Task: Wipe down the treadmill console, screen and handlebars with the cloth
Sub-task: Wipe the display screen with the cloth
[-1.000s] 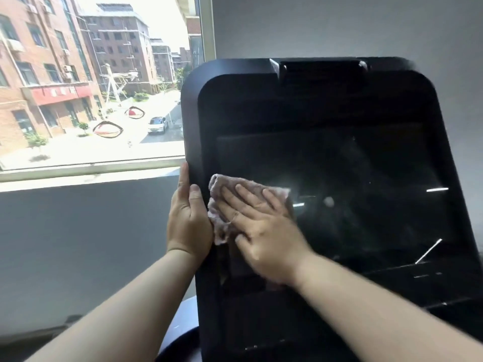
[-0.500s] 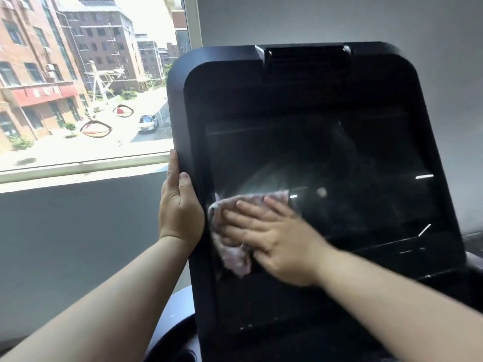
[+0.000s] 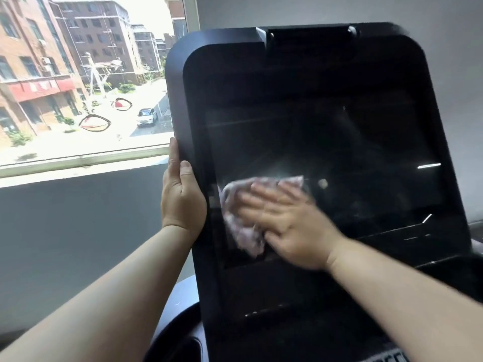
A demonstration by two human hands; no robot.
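Cloth (image 3: 243, 218) position, head view: I see it pressed flat on the screen (image 3: 339, 152) near the lower left corner, under my right hand (image 3: 285, 226), whose fingers lie spread and open on top. Compared with half a second ago, that hand has slid rightward, away from the left edge; it blurs with motion. My left hand (image 3: 180, 197) remains clamped around the left edge of the console (image 3: 180, 82). I judge the screen's right half unwiped; handlebars are barely in view.

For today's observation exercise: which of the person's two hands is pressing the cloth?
The right hand, spread flat on the cloth against the screen; the left hand grips the console's edge.
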